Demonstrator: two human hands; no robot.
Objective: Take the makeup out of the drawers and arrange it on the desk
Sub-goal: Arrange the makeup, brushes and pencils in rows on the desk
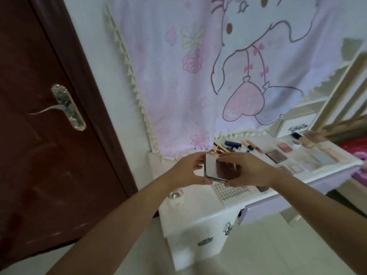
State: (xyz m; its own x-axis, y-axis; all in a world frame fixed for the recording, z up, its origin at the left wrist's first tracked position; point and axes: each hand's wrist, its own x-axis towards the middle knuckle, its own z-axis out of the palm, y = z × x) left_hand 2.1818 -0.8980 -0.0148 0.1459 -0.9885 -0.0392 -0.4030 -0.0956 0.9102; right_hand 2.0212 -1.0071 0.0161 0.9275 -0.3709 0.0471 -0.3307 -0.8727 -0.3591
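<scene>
Left hand [189,171] and right hand [251,171] gripping an open mirrored compact [215,168] between them, above the white surface [198,212], palettes [276,156] laid out beyond

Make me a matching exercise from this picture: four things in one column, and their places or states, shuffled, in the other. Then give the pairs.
Things:
1. mirror compact
2. dotted sheet
3. door handle
4. dark palette

Places or states:
A. on the brown door at the left
B. held up between the left hand and the right hand
C. lying on the desk just below the hands
D. lying on the desk to the right of the hands

Pairs: 1-B, 2-C, 3-A, 4-D
</scene>
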